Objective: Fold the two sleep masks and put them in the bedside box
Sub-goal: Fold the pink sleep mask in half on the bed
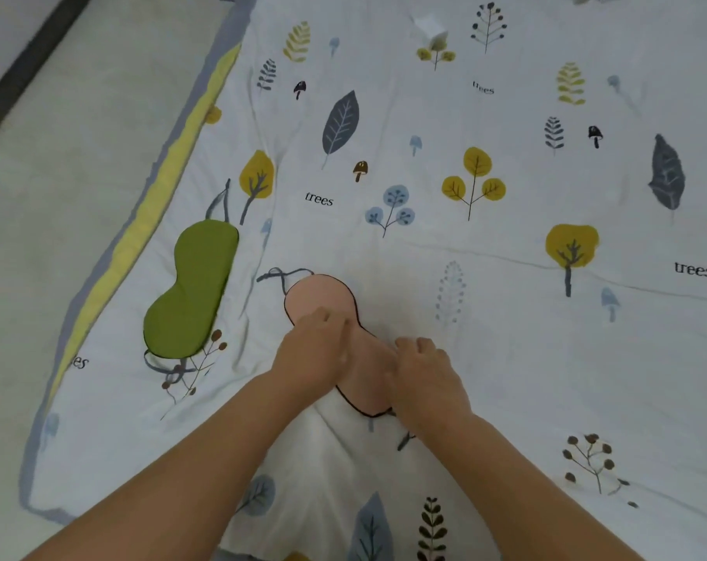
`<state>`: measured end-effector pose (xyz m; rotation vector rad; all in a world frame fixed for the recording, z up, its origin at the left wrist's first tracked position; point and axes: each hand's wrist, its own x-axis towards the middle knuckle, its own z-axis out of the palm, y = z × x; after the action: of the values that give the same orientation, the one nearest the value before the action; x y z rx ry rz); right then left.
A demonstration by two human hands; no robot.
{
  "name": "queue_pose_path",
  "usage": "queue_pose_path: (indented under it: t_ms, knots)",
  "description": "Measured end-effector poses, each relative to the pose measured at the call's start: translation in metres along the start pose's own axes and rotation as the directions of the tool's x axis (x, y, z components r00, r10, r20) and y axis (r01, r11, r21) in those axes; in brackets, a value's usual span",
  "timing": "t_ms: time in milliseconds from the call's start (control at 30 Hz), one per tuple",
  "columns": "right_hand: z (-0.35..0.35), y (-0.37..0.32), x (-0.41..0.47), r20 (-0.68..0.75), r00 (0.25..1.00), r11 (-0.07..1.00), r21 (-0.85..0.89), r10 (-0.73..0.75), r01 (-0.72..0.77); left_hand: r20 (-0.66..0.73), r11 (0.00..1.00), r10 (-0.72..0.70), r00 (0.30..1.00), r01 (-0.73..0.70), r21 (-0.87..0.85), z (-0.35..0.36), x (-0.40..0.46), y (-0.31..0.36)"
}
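Note:
A pink sleep mask point(317, 295) with a dark edge lies flat on the printed bedspread point(505, 317), its grey strap trailing off the far end. My left hand point(315, 350) rests on its left edge near the middle, fingers curled down onto it. My right hand point(424, 370) presses on its right edge closer to me. Whether either hand pinches the fabric is unclear. A green sleep mask point(192, 287) lies flat and unfolded to the left, untouched, with a grey strap at each end. No box is in view.
The bedspread's grey and yellow border point(141, 232) runs diagonally at the left, with pale floor point(60, 155) beyond it and a dark strip at the top left. A small white object point(430, 30) lies far up the bed.

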<state>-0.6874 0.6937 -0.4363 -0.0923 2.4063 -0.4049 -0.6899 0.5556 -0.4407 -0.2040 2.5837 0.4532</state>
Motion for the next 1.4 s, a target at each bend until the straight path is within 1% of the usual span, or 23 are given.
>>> queue_pose_path:
  t_ms: [100, 167, 200, 233, 300, 333, 400, 433, 500, 533, 600, 667, 767, 867, 933, 967, 1033, 1133, 1200, 1267, 1300, 1400]
  knots:
    - [0.016, -0.002, 0.015, -0.078, 0.997, 0.999, 0.046, 0.004, 0.0, -0.02, 0.995, 0.082, 0.996, -0.081, 0.062, 0.012, 0.013, -0.006]
    - [0.026, -0.003, 0.024, -0.106, 0.994, 0.998, 0.06, 0.005, 0.001, -0.102, 0.969, 0.222, 0.97, -0.207, 0.133, 0.018, 0.019, -0.012]
    - [0.031, -0.003, 0.027, -0.109, 0.994, 0.998, 0.064, 0.0, 0.007, -0.104, 0.954, 0.266, 0.958, -0.246, 0.169, 0.022, 0.023, -0.015]
    - [0.035, -0.004, 0.029, -0.109, 0.994, 0.998, 0.062, -0.007, 0.013, -0.079, 0.94, 0.282, 0.956, -0.259, 0.223, 0.026, 0.027, -0.02]
    - [0.042, -0.003, 0.032, -0.097, 0.995, 0.999, 0.053, -0.005, 0.01, -0.045, 0.89, 0.287, 0.957, -0.249, 0.381, 0.029, 0.034, -0.027]
    - [0.046, -0.002, 0.034, -0.09, 0.996, 0.999, 0.049, 0.0, 0.004, -0.031, 0.865, 0.3, 0.954, -0.258, 0.431, 0.03, 0.037, -0.03]
    - [0.052, -0.002, 0.036, -0.08, 0.997, 0.999, 0.031, 0.01, -0.007, -0.01, 0.835, 0.324, 0.946, -0.281, 0.473, 0.027, 0.042, -0.033]
    - [0.054, -0.002, 0.037, -0.113, 0.994, 0.999, 0.032, 0.007, -0.003, -0.021, 0.825, 0.327, 0.945, -0.274, 0.495, 0.023, 0.043, -0.033]
    - [0.054, 0.0, 0.037, -0.255, 0.967, 0.999, 0.038, -0.019, 0.03, -0.038, 0.815, 0.327, 0.944, -0.262, 0.517, 0.019, 0.047, -0.036]
    - [0.049, 0.001, 0.036, -0.294, 0.955, 0.998, 0.051, -0.024, 0.041, -0.041, 0.821, 0.325, 0.945, -0.26, 0.508, 0.017, 0.049, -0.036]
    - [0.034, 0.008, 0.033, -0.268, 0.963, 0.989, 0.138, -0.011, 0.05, -0.046, 0.875, 0.301, 0.952, -0.257, 0.41, 0.011, 0.05, -0.034]
    - [0.018, 0.02, 0.033, -0.221, 0.975, 0.975, 0.219, 0.021, 0.029, -0.079, 0.942, 0.226, 0.971, -0.197, 0.273, 0.008, 0.051, -0.032]
    - [-0.006, 0.038, 0.035, -0.27, 0.958, 0.96, 0.28, 0.093, -0.014, -0.117, 0.986, 0.143, 0.983, -0.132, 0.097, 0.003, 0.051, -0.024]
    - [-0.02, 0.056, 0.043, -0.313, 0.933, 0.942, 0.329, 0.18, -0.071, -0.178, 0.983, 0.017, 0.984, -0.049, -0.179, 0.005, 0.052, -0.021]
    - [-0.025, 0.067, 0.048, -0.349, 0.908, 0.921, 0.378, 0.231, -0.089, -0.155, 0.938, -0.084, 0.984, 0.026, -0.344, 0.012, 0.054, -0.023]
    - [-0.026, 0.071, 0.051, -0.367, 0.896, 0.911, 0.402, 0.252, -0.092, -0.134, 0.919, -0.122, 0.983, 0.061, -0.389, 0.016, 0.056, -0.023]
    - [-0.023, 0.078, 0.054, -0.376, 0.875, 0.903, 0.406, 0.306, -0.141, -0.121, 0.894, -0.182, 0.976, 0.112, -0.433, 0.023, 0.058, -0.025]
    - [-0.016, 0.079, 0.055, -0.307, 0.861, 0.911, 0.217, 0.405, -0.351, -0.14, 0.875, -0.219, 0.966, 0.131, -0.465, 0.027, 0.06, -0.026]
    - [-0.009, 0.074, 0.053, -0.276, 0.86, 0.903, 0.155, 0.43, -0.402, -0.153, 0.87, -0.225, 0.962, 0.128, -0.475, 0.028, 0.06, -0.025]
    - [-0.004, 0.07, 0.051, -0.31, 0.86, 0.914, 0.162, 0.405, -0.371, -0.165, 0.862, -0.225, 0.96, 0.117, -0.493, 0.029, 0.059, -0.024]
    - [-0.003, 0.068, 0.05, -0.324, 0.863, 0.92, 0.199, 0.388, -0.338, -0.168, 0.858, -0.223, 0.96, 0.111, -0.502, 0.03, 0.059, -0.024]
    - [-0.008, 0.057, 0.04, -0.348, 0.868, 0.894, 0.398, 0.354, -0.205, -0.175, 0.84, -0.214, 0.961, 0.09, -0.534, 0.03, 0.056, -0.026]
